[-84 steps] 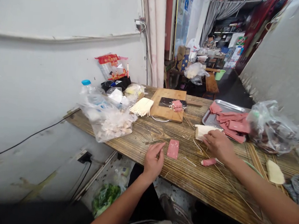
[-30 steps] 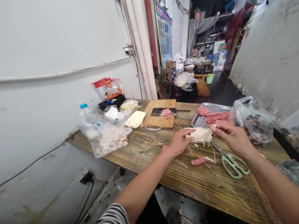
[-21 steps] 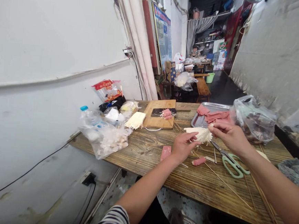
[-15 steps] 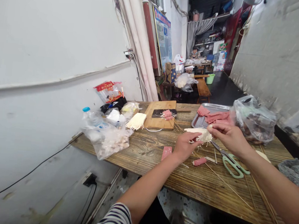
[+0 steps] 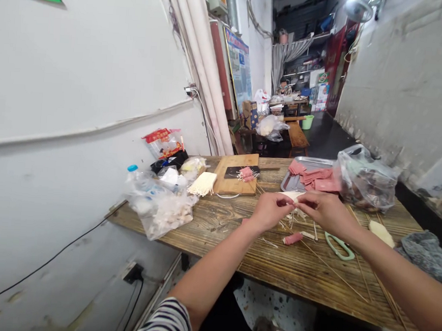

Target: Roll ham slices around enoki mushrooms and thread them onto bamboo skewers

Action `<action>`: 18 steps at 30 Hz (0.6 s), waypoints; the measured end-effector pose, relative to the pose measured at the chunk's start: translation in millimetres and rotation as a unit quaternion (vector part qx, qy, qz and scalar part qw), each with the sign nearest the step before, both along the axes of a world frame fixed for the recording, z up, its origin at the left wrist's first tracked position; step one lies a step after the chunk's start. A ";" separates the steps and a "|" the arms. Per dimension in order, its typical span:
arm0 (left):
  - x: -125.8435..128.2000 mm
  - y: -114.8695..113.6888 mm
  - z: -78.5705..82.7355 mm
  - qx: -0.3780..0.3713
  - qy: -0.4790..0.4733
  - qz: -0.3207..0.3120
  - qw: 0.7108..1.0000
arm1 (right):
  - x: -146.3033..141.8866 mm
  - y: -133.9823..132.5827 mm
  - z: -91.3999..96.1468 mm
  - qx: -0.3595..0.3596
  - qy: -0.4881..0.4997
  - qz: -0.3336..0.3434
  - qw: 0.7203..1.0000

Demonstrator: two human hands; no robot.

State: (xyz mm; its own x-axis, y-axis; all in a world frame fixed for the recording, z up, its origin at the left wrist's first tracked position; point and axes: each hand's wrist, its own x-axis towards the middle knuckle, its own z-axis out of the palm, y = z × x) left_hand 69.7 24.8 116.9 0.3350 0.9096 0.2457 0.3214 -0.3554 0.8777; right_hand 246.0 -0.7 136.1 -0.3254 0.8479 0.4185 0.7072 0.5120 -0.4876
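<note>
My left hand point(image 5: 273, 210) and my right hand point(image 5: 326, 210) meet over the wooden table, fingertips pinched on a pale bunch of enoki mushrooms point(image 5: 290, 195). Much of the bunch is hidden by my fingers. Loose mushroom strands point(image 5: 291, 221) lie beneath. Just in front of them is a pink rolled slice point(image 5: 293, 238) on a thin skewer point(image 5: 333, 270). Green-handled scissors point(image 5: 340, 247) lie under my right wrist, blades hidden. A flat pink slice point(image 5: 244, 221) barely shows beyond my left forearm.
Rolled pieces point(image 5: 247, 174) rest on a knife on the cutting board point(image 5: 225, 186). Behind my hands are a metal tray point(image 5: 289, 181) of pink slices and a plastic bag point(image 5: 369, 177). More enoki point(image 5: 203, 183) and bags point(image 5: 164, 207) sit left. A person point(image 5: 284, 87) is far back.
My hands have come together, both now pinching the enoki bunch. My right hand has moved left. The flat pink slice is now mostly covered by my left arm. The view has tilted slightly upward.
</note>
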 end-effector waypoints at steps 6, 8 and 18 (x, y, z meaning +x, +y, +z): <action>0.9 -3.3 1.9 -0.017 -0.011 0.034 0.999 | -6.3 -4.0 -2.3 0.011 0.018 -0.027 0.999; 1.1 -3.1 0.9 -0.033 -0.028 0.012 0.999 | -7.1 -4.1 -3.5 0.010 0.036 -0.024 0.999; -3.7 -19.9 16.4 0.050 0.088 -0.080 0.992 | -8.6 -2.9 -15.1 -0.074 0.112 -0.035 0.990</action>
